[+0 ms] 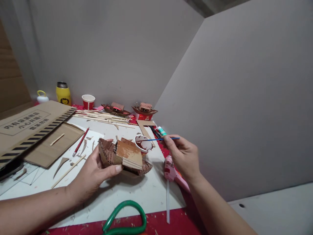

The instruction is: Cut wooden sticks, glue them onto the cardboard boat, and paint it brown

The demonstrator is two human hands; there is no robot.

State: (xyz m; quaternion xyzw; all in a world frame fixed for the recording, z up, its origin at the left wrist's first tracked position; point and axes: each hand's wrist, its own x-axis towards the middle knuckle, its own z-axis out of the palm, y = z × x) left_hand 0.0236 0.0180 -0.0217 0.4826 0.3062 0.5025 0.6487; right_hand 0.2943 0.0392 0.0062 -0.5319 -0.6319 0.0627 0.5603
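My left hand grips a small cardboard model boat by its side, thumb on the near edge. Brown paint covers the hull and part of the boat's roof; the rest of the roof is bare card. Between the thumb and fingers of my right hand is a thin blue paintbrush, held almost level. Its tip reaches into a white paper cup with reddish-brown paint on its inner wall. The cup stands just behind the boat.
A pink glue gun lies under my right hand, and green-handled scissors lie in front. Cardboard sheets fill the left. Behind are wooden sticks, two finished-looking model boats, a red cup and a yellow bottle.
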